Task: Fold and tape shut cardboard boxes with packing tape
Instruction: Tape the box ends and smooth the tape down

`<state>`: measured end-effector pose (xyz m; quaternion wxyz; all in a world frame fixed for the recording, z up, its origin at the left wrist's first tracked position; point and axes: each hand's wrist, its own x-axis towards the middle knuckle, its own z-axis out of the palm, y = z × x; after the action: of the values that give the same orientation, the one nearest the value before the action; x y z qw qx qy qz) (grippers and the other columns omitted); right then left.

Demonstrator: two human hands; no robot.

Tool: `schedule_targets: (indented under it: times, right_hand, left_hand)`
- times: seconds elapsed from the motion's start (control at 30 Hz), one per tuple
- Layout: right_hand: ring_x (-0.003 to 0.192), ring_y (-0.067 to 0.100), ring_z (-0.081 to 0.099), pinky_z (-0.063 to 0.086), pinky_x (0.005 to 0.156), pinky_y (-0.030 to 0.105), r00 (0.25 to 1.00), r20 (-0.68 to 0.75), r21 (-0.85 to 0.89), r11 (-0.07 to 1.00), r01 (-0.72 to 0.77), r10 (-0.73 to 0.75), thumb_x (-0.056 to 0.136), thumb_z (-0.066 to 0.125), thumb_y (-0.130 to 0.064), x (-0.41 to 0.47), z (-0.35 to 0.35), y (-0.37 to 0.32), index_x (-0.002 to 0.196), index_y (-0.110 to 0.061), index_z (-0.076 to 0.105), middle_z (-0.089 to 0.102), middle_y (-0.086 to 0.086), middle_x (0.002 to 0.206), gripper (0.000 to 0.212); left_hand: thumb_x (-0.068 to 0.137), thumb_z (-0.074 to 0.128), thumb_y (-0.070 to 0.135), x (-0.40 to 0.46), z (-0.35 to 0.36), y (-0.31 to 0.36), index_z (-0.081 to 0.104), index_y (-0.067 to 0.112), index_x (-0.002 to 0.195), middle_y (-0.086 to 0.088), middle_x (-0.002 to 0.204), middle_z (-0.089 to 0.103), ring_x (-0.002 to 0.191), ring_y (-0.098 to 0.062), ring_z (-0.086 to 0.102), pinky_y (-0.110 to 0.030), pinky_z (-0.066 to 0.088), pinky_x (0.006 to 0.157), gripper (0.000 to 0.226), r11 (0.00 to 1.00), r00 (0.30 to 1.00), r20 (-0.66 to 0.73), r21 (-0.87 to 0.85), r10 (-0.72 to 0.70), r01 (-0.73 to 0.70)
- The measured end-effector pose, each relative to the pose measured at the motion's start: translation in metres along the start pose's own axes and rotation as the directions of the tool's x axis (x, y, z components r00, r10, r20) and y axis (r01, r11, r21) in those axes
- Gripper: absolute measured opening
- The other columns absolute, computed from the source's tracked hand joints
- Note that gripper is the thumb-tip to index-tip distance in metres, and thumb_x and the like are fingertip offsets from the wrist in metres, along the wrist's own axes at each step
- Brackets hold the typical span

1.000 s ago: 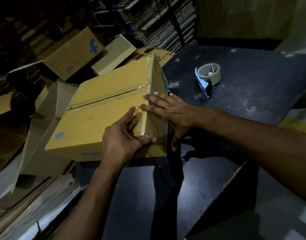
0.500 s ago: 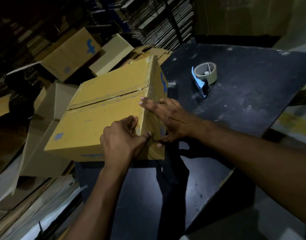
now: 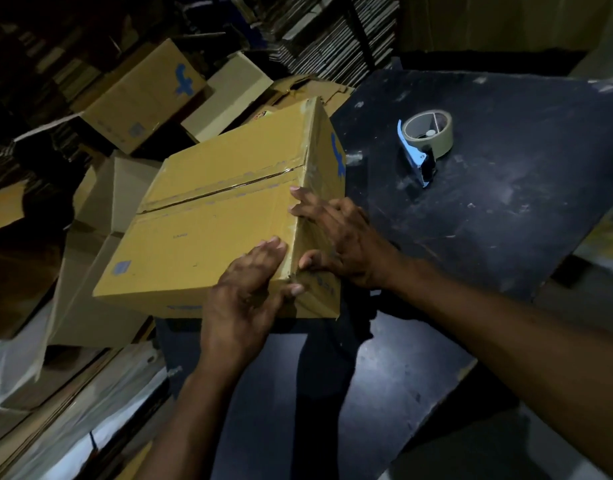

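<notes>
Now 2 hands — left hand [image 3: 244, 292] & right hand [image 3: 339, 244] — on 1 box [image 3: 208, 230]

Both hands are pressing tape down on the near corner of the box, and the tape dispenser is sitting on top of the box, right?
Not quite. The head view shows the tape dispenser on the dark table, apart from the box to its right. The rest holds: the left hand and right hand both press at the box's near corner.
</notes>
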<state>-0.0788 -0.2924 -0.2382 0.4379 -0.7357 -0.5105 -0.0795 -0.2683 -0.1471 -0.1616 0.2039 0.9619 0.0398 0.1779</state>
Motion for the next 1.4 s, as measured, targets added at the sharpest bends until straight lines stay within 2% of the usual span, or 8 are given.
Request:
schedule_targets:
  times: [0.13,0.5,0.57,0.73,0.97,1.13,1.27,1.4]
  right_hand:
    - [0.145,0.019,0.045,0.037,0.113,0.052,0.995,-0.102,0.09,0.996,0.021,-0.012,0.108,0.044,-0.052,-0.003,0.004,-0.002,0.156,-0.02,0.047,0.025,-0.004,0.176,0.057]
    - [0.149,0.011,0.041,0.03,0.116,0.046,0.987,-0.158,0.059,0.998,0.019,-0.009,0.097,0.06,-0.065,-0.013,-0.003,-0.019,0.143,-0.024,0.064,0.044,-0.005,0.166,0.061]
    - [0.144,0.007,0.043,0.029,0.115,0.041,0.98,-0.168,0.016,0.994,0.108,-0.103,0.097,0.07,-0.056,-0.019,-0.016,-0.031,0.133,-0.025,0.072,0.057,-0.002,0.154,0.048]
    - [0.125,0.047,0.05,0.043,0.094,0.058,0.962,0.093,-0.098,0.959,0.266,-0.257,0.092,0.075,-0.048,0.02,-0.027,-0.045,0.098,-0.033,0.081,0.065,-0.01,0.107,0.018]
    - [0.089,0.036,0.064,0.046,0.082,0.05,0.905,0.13,0.094,0.914,0.395,-0.405,0.082,0.067,-0.05,0.046,-0.021,-0.055,0.087,-0.027,0.087,0.065,0.003,0.085,0.031]
    - [0.09,0.018,0.067,0.051,0.087,0.05,0.909,0.239,0.235,0.929,0.287,-0.341,0.089,0.079,-0.051,0.054,-0.028,-0.058,0.101,-0.03,0.087,0.071,-0.007,0.094,0.025]
    - [0.14,0.024,0.058,0.045,0.108,0.057,0.85,0.379,-0.067,0.905,0.42,-0.366,0.094,0.053,-0.063,0.084,-0.026,-0.037,0.125,-0.039,0.078,0.07,-0.011,0.14,0.046]
    - [0.14,0.027,0.059,0.045,0.11,0.062,0.821,0.414,-0.151,0.86,0.488,-0.393,0.096,0.044,-0.054,0.077,-0.002,-0.041,0.128,-0.03,0.077,0.067,-0.006,0.144,0.052]
  left_hand:
    - [0.102,0.075,0.036,-0.003,0.007,0.001,0.064,0.017,0.152,0.003,0.162,0.057,0.155,-0.016,0.048,-0.059,0.046,0.118,0.055,0.998,0.995,-0.077,0.022,0.056,-0.054]
    - [0.104,0.07,0.022,-0.025,0.038,0.022,0.078,0.014,0.133,0.0,0.145,0.07,0.143,-0.017,0.062,-0.063,0.046,0.115,0.032,0.995,0.922,-0.388,0.095,0.016,0.023]
    - [0.104,0.07,0.026,-0.046,0.017,0.017,0.076,0.018,0.135,0.003,0.147,0.069,0.144,-0.016,0.06,-0.063,0.044,0.119,0.033,0.999,0.952,-0.305,0.053,0.012,0.004]
    - [0.098,0.075,0.037,-0.077,-0.03,-0.004,0.075,0.019,0.135,0.002,0.15,0.066,0.151,-0.02,0.054,-0.067,0.023,0.13,0.04,0.975,0.987,-0.063,-0.18,-0.146,0.132]
    - [0.093,0.083,0.043,-0.094,-0.002,0.005,0.078,0.017,0.13,0.001,0.141,0.073,0.148,-0.021,0.058,-0.063,0.02,0.133,0.046,0.964,0.886,-0.387,-0.175,-0.255,0.201]
    - [0.09,0.087,0.023,-0.096,0.014,-0.003,0.083,0.012,0.117,-0.001,0.129,0.078,0.141,-0.025,0.063,-0.067,0.02,0.132,0.029,0.961,0.797,-0.542,-0.213,-0.267,0.177]
    - [0.095,0.086,0.029,-0.093,-0.013,-0.028,0.084,0.016,0.116,0.002,0.129,0.079,0.143,-0.02,0.062,-0.061,0.019,0.134,0.025,0.927,0.826,-0.443,-0.29,-0.349,0.236]
    - [0.092,0.088,0.027,-0.088,-0.039,-0.041,0.085,0.021,0.114,0.009,0.125,0.08,0.141,-0.013,0.063,-0.063,0.022,0.133,0.023,0.897,0.841,-0.343,-0.303,-0.418,0.323]
